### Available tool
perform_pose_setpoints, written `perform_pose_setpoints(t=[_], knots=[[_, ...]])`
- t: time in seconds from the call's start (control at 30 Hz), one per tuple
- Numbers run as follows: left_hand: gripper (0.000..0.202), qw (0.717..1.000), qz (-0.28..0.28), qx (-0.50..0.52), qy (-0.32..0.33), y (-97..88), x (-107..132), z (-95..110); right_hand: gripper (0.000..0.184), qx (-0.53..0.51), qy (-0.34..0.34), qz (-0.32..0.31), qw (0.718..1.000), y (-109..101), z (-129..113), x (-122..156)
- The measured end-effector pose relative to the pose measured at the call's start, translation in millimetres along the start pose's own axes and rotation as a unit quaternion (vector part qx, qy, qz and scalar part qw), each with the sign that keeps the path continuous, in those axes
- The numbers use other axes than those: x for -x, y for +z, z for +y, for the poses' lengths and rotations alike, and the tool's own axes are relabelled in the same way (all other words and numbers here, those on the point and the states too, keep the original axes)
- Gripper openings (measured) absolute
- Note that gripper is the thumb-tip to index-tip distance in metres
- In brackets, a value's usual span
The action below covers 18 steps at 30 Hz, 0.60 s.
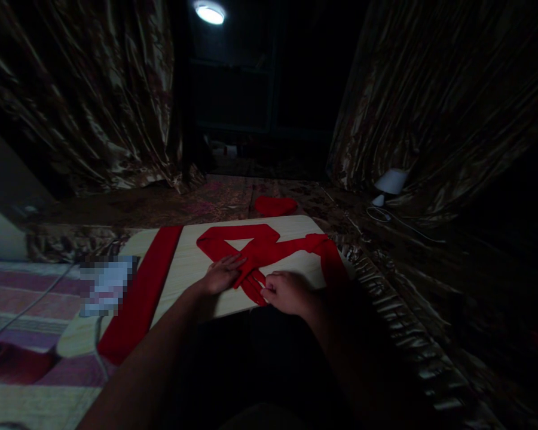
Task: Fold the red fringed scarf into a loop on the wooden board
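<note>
A long red cloth band (233, 232), scarf-like, lies looped and crossed over itself on a low light-wood table (183, 275). Its right part runs across the table and drops toward the dark right edge. Narrow red strips (252, 288), like fringe or glove fingers, spread from the crossing toward the near edge. My left hand (224, 273) rests flat on the cloth beside the crossing, fingers stretched out. Close to the strips, my right hand (284, 291) is closed, its thumb and fingers pinching the end of a strip.
Another wide red cloth strip (146, 286) crosses the table's left side. Left of it lies a blurred-out pale object (110, 285) near a cable. A red bundle (275, 206) sits beyond the far edge. A small white lamp (391, 181) stands at right, before curtains (399, 89).
</note>
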<state>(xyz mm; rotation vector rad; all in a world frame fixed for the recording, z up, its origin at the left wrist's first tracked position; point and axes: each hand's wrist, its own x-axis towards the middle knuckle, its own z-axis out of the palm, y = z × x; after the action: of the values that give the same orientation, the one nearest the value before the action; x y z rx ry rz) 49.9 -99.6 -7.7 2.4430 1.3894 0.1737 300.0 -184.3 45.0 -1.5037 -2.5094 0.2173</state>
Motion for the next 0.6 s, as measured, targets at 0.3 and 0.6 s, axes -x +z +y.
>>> perform_pose_setpoints(t=[0.3, 0.6], knots=[[0.066, 0.996, -0.016, 0.016, -0.085, -9.2, 7.7, 19.0, 0.038, 0.005, -0.001, 0.072, 0.997, 8.5, 40.7, -46.6], [0.065, 0.993, 0.003, 0.071, -0.095, -7.5, 5.0, 13.2, 0.032, 0.058, -0.071, 0.033, 0.995, 19.5, 37.2, -86.3]])
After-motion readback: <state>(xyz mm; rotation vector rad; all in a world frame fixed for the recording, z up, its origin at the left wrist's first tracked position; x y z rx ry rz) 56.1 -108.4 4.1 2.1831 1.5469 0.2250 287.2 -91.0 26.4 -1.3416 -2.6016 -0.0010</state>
